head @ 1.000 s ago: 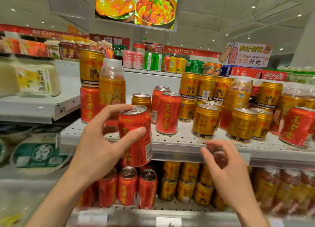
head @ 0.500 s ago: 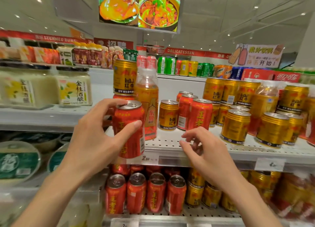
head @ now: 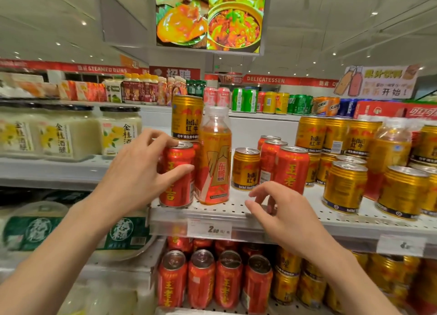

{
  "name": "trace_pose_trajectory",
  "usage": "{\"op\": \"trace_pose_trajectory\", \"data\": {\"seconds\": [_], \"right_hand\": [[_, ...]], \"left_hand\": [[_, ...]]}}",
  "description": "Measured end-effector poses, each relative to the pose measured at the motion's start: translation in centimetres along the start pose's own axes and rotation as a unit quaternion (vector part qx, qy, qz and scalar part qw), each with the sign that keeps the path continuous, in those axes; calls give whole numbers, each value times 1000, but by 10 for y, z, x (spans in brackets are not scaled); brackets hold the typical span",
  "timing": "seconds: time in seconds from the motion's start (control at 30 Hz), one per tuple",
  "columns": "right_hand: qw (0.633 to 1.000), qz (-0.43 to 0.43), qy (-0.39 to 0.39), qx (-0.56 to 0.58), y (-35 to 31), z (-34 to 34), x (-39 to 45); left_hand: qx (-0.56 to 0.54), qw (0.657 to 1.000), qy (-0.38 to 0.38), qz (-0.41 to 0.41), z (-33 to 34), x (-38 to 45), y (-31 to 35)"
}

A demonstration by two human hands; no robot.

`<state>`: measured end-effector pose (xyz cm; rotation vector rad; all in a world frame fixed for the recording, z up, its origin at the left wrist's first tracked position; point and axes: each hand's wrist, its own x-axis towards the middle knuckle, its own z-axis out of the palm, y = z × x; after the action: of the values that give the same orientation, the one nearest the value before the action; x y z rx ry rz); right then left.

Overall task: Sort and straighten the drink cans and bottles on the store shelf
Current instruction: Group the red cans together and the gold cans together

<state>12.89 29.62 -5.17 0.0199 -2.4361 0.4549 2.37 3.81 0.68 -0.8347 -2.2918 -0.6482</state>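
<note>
Left hand [head: 139, 173] has its fingers and thumb wrapped round a red can [head: 176, 175] standing upright at the left front corner of the perforated shelf [head: 236, 210]. Just past the thumb tip is an orange bottle [head: 214, 158] full of orange drink, touching the can. Behind the fingertips a gold can [head: 186, 118] sits stacked on another red one. Right hand [head: 281, 217] hovers at the shelf edge, fingers loosely spread, holding nothing, just short of a second red can [head: 292, 170].
</note>
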Motion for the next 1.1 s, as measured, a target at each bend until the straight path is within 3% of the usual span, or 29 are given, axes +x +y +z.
{"op": "trace_pose_trajectory", "data": {"seconds": [0.17,0.37,0.63,1.1], "right_hand": [[996,17,-4,83,-20,4,34],[980,70,-81,168,-45,21,61],[966,88,-26,243,-48,30,52],[961,118,49,246,-11,-9,6]], "left_hand": [[-44,998,-36,7,-3,-1,-8],[-54,998,-36,13,-2,-3,-14],[-60,998,-6,22,0,-7,-14],[-108,993,8,41,37,16,33]]}}
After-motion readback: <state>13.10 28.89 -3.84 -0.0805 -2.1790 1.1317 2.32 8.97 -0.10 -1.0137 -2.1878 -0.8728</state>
